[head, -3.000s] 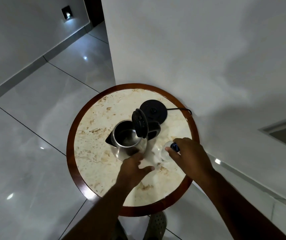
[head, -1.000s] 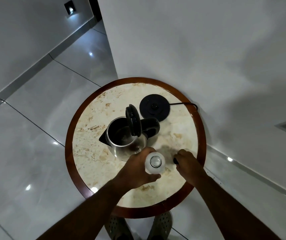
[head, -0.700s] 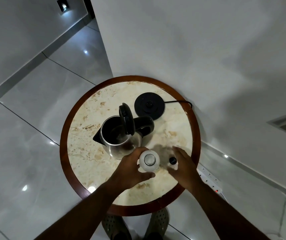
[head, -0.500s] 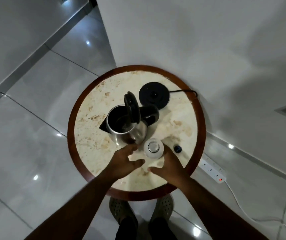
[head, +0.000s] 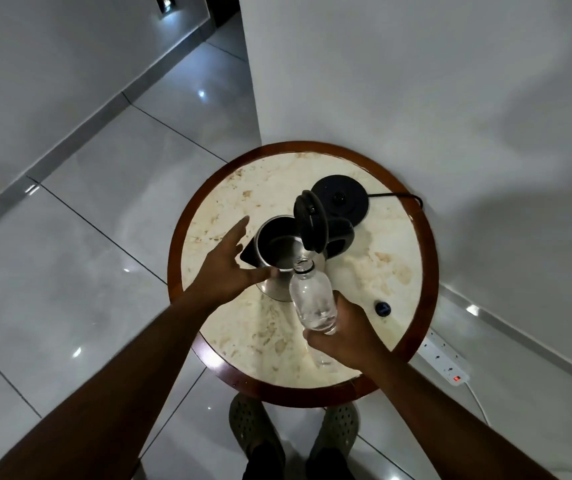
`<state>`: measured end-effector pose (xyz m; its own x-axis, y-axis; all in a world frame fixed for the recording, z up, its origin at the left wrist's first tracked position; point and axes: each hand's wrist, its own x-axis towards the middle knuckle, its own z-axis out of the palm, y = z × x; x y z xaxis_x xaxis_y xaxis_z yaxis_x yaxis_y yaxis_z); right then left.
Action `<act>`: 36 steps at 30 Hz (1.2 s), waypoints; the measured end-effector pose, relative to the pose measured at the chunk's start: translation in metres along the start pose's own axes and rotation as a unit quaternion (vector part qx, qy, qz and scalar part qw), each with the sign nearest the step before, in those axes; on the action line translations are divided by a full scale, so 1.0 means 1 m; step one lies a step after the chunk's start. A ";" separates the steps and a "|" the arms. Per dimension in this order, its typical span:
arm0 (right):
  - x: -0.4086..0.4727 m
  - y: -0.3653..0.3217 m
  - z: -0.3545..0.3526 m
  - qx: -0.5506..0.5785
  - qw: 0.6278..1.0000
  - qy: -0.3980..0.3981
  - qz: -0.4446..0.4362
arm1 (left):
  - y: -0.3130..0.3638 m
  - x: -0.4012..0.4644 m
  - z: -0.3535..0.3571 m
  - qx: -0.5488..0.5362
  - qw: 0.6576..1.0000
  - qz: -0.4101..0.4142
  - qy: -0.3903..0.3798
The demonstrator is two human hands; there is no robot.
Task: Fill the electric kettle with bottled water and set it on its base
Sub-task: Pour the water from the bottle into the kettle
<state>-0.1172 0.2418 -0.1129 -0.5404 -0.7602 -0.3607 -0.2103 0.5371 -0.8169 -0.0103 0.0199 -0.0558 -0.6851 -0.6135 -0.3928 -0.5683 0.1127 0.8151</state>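
Tipping uncapped water bottle (head: pixel 313 299), gripped near its base by right hand (head: pixel 341 336), toward open kettle (head: pixel 277 252); left hand (head: pixel 224 268) spread, steadying the rim.

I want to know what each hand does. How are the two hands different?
The right hand grips the bottle, tilted toward the kettle; the left hand holds nothing. The right hand's fingers are curled; the left hand's are spread, thumb at the kettle's rim. Both are bare and above the table.

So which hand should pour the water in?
The right hand. It already holds the open bottle, tipped at the kettle. The left hand is open beside the kettle.
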 end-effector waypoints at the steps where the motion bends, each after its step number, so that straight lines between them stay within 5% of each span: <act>1: 0.000 -0.005 -0.001 -0.003 1.000 -0.022 0.009 | 0.004 0.004 0.000 0.010 1.000 0.007 -0.003; 9: -0.005 -0.035 -0.028 -0.024 0.990 -0.119 0.068 | 0.015 0.004 -0.003 -0.041 0.996 -0.008 -0.082; 17: -0.008 -0.063 -0.053 0.031 0.974 -0.190 0.116 | 0.012 0.004 -0.005 -0.033 0.997 0.015 -0.063; 36: -0.003 -0.094 -0.074 0.108 0.943 -0.235 0.211 | 0.009 0.007 -0.006 -0.019 0.998 0.016 -0.065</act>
<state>-0.1560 0.2206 -0.0013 -0.1077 -0.6012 -0.7918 0.1399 0.7793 -0.6108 -0.0175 0.0124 -0.0488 -0.7569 -0.5030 -0.4172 -0.5301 0.0992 0.8421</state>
